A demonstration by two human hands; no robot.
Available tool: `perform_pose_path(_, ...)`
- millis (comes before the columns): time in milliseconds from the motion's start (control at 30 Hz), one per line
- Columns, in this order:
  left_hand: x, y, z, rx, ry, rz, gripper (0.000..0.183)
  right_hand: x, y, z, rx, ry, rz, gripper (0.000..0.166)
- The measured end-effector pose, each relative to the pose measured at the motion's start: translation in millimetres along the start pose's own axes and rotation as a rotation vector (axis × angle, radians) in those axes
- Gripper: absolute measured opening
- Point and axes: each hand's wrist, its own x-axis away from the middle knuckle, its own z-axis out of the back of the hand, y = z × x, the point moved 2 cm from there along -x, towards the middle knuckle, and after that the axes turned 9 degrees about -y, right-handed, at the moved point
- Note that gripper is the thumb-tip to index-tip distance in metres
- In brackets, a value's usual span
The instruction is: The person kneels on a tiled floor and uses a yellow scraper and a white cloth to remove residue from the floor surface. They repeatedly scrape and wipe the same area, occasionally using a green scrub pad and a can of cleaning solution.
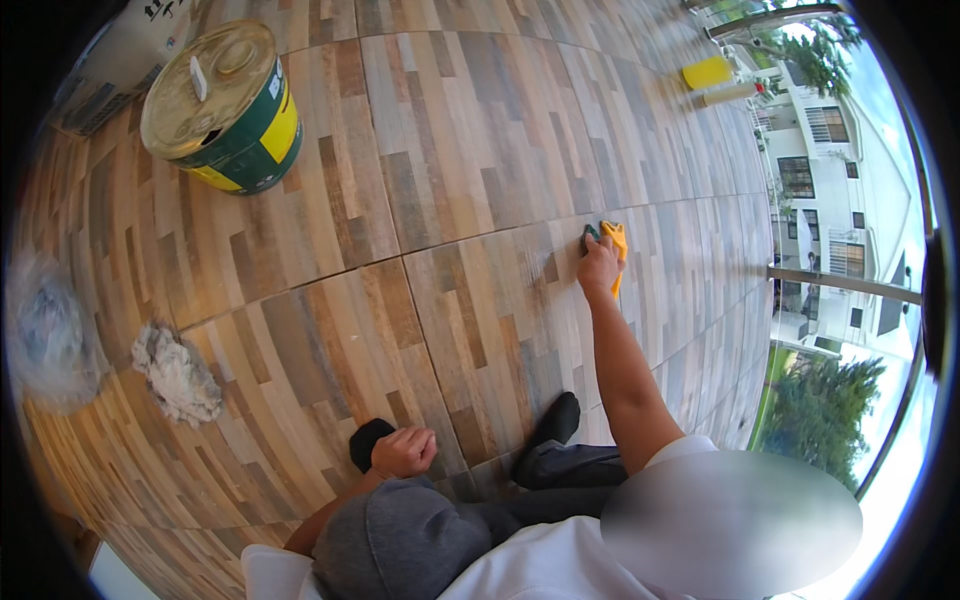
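Observation:
My right hand [599,264] reaches far forward to the wood-look tile floor [480,330]. Its fingers grip a yellow cloth [616,238], and a small dark green pad [590,233] shows at the fingertips. Beside them, a streaky, wet-looking patch marks the tile near a grout line. My left hand [406,451] is curled into a loose fist by my bent knee, in front of one black-socked foot [370,442]; nothing shows in it. The other black-socked foot [556,420] rests on the tiles between my two arms.
A green and yellow bucket [240,112] with a dirty lid stands at upper left, near a white carton [127,56]. Left lie a crumpled grey-white rag [178,375] and a clear plastic bag [52,337]. A yellow container [706,73] and a red-capped bottle [731,94] stand near the railing [844,285].

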Motion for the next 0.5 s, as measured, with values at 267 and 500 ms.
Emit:
perform_pose_path(267,1,0,-2,-0.027,-0.026,-0.002,0.004,1,2,5,0.083,-0.025,0.091,0.036)
perform_pose_path(500,3,-3,-1,-0.031,-0.012,0.025,0.003,30,-14,-14,0.032,-0.008,0.154,0.031)
